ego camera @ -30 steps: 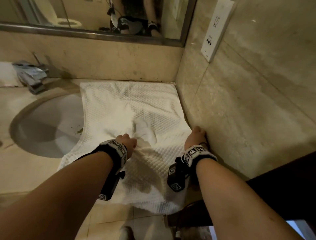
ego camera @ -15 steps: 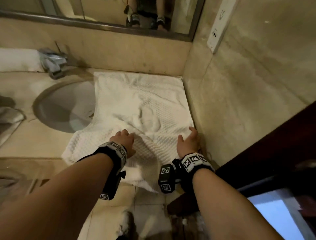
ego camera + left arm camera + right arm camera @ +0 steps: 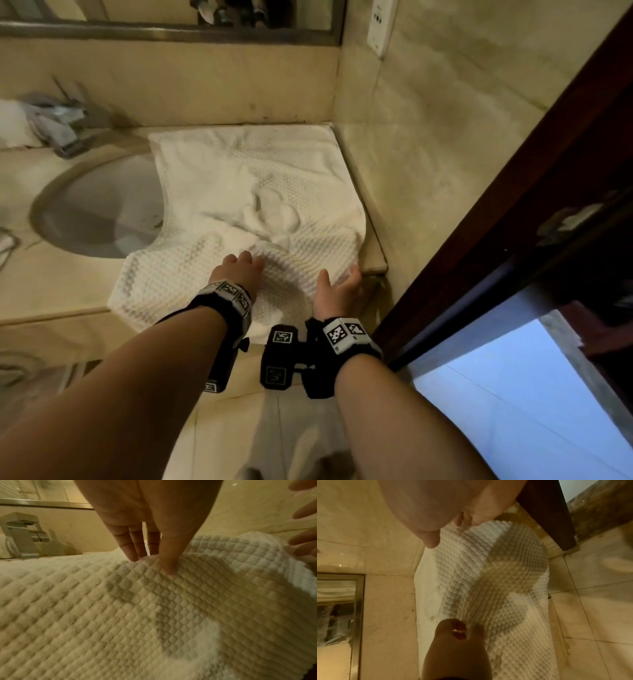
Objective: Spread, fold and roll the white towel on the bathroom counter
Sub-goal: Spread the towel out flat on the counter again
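The white towel (image 3: 246,219) lies spread on the tabletop (image 3: 44,284) in the corner, between the sink (image 3: 99,212) and the side wall (image 3: 445,154). Its far edge is against the back wall under the mirror (image 3: 164,13). Its left edge hangs a little over the sink bowl, and its near part falls over the front edge of the tabletop toward the floor. In the middle the cloth is wrinkled into a small raised bump.

My left hand (image 3: 239,269) is on the near part of the towel. In the left wrist view my thumb (image 3: 169,555) and my fingers (image 3: 132,545) come together on a raised fold of the cloth, so the grip of this hand is a pinch on the towel.

My right hand (image 3: 337,289) is at the right near corner of the towel, just beside the edge of the tabletop. In the right wrist view the thumb and fingertips close on the edge of the cloth, so this grip also holds the towel, with the corner lifted a little.

A tap (image 3: 65,126) stands behind the sink. A dark wooden door frame (image 3: 513,205) is on my right.
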A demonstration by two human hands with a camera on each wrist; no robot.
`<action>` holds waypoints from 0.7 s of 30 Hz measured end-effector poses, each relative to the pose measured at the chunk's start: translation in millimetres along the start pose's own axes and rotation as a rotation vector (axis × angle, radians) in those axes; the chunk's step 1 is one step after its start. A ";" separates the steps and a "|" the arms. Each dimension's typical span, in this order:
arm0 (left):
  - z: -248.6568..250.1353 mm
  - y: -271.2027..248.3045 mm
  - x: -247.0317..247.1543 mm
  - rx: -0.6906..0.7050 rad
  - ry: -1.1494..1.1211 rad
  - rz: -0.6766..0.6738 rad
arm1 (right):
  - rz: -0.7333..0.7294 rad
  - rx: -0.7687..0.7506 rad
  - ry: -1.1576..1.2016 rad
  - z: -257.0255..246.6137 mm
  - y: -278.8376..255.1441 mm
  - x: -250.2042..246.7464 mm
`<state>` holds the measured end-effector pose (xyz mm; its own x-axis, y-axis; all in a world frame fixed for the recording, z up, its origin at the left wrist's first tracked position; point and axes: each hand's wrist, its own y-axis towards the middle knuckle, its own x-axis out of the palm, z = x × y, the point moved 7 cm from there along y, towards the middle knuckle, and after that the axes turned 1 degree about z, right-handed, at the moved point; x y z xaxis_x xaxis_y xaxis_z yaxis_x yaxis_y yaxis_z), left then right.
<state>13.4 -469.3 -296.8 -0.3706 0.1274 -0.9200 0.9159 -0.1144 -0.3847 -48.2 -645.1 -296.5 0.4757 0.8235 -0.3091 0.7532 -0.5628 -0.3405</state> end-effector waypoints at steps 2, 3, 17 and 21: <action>-0.7 0.5 0.5 0.038 0.025 0.004 | 0.037 -0.007 -0.020 -3.2 1.2 0.1; -0.7 0.7 -0.9 0.058 0.042 0.007 | 0.073 -0.017 -0.025 -4.6 7.3 -2.7; -28.2 1.4 -13.0 -0.003 -0.119 -0.051 | -0.390 0.163 -0.707 -5.4 48.9 4.2; -24.3 2.3 -15.6 0.004 -0.079 -0.052 | -0.567 0.124 -0.499 -16.4 43.8 14.0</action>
<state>25.1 -447.6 -281.6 -0.4287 0.0549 -0.9018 0.8946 -0.1135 -0.4322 -1.2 -657.1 -301.2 -0.2526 0.8756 -0.4117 0.7501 -0.0916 -0.6550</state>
